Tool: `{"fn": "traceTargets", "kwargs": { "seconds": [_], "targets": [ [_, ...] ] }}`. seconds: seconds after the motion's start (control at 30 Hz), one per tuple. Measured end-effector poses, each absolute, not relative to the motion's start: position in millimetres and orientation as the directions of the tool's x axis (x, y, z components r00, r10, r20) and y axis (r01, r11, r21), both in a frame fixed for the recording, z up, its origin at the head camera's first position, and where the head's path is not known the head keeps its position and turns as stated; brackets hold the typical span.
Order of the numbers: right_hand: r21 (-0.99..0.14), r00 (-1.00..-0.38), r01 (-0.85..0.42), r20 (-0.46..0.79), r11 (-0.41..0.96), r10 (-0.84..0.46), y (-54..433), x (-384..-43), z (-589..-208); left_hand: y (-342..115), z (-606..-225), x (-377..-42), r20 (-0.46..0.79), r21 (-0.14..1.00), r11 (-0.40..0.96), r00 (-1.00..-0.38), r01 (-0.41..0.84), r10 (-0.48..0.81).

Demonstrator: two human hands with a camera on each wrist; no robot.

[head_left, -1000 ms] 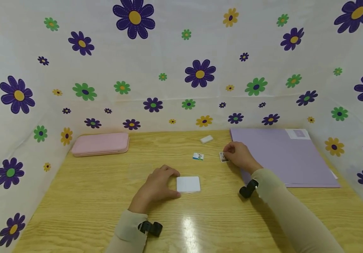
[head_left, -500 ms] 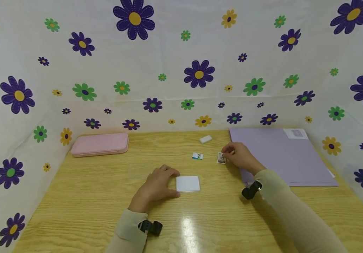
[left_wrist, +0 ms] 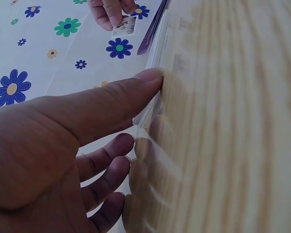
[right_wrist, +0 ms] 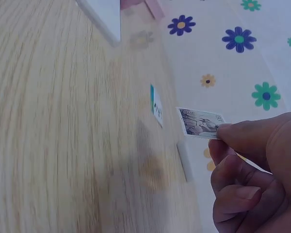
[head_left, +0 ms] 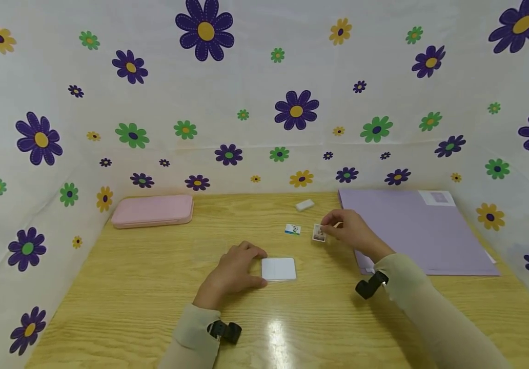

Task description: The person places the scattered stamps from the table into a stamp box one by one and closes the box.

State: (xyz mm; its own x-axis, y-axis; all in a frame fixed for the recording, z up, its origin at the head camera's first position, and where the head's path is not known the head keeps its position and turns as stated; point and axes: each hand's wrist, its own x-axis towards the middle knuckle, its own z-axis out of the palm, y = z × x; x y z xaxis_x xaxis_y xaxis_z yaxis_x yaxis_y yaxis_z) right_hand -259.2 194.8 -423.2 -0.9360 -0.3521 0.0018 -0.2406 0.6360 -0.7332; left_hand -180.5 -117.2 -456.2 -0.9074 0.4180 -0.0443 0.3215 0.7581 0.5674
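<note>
Right hand [head_left: 352,233]: thumb and forefinger pinched on one corner of a stamp [right_wrist: 199,123], the remaining fingers curled in below; stamp, one, small, white-bordered, with a brown-grey printed picture, raised off the wooden table [head_left: 107,302] and located just left of the lilac folder, to the right of a small card; left hand [head_left: 234,270]: lightly gripping a white box [head_left: 279,270] at its left end, forefinger at the far corner and thumb at the near one, the other fingers bent beside it; white box, one, flat, rectangular, with a thin clear edge, lying on the table nearer the person than the stamp; small card [head_left: 292,229], one, white with a blue and green band, lying flat between the white box and the eraser; eraser [head_left: 305,205], one, white, oblong, set at a slant beyond the small card; clear sheet [head_left: 206,250], one, faint, flat, near the back of the left hand; pink case [head_left: 152,210], one, long, with rounded corners, at the far left; lilac folder [head_left: 416,233], one, large, white label at its far right corner, under part of the right wrist; cloth [head_left: 241,77], white, with purple, green and yellow flowers, standing around the table; sleeves [head_left: 435,307], two, beige, each with a black wrist camera [head_left: 370,285].
</note>
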Motion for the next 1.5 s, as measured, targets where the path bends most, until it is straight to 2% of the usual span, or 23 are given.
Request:
{"fn": "traceTargets", "kwargs": {
  "seconds": [0.43, 0.7, 0.83, 1.0, 1.5],
  "targets": [
    [-0.785, -0.923, -0.261, 0.032, 0.563, -0.383, 178.5, -246.8, -424.5, -117.6, -459.8, -183.3, -0.049, 0.556, 0.767, -0.908, 0.322, 0.417],
    [-0.822, -0.925, -0.197, -0.024, 0.535, -0.379, 165.5, -241.5, -429.4, -118.5, -460.3, -182.2, -0.045, 0.563, 0.762, -0.909, 0.32, 0.415],
    [-0.823, -0.922, -0.217, -0.004, 0.524, -0.388, 160.1, -239.5, -430.2, -118.2, -459.5, -181.4, -0.047, 0.567, 0.761, -0.91, 0.315, 0.412],
    [-0.844, -0.904, -0.252, 0.031, 0.473, -0.426, 154.0, -237.6, -431.3, -117.3, -458.3, -181.6, -0.052, 0.569, 0.76, -0.909, 0.313, 0.414],
    [-0.88, -0.856, -0.257, 0.015, 0.4, -0.516, 126.1, -230.2, -439.5, -115.3, -455.0, -180.9, -0.053, 0.555, 0.769, -0.91, 0.316, 0.412]
  ]
}}
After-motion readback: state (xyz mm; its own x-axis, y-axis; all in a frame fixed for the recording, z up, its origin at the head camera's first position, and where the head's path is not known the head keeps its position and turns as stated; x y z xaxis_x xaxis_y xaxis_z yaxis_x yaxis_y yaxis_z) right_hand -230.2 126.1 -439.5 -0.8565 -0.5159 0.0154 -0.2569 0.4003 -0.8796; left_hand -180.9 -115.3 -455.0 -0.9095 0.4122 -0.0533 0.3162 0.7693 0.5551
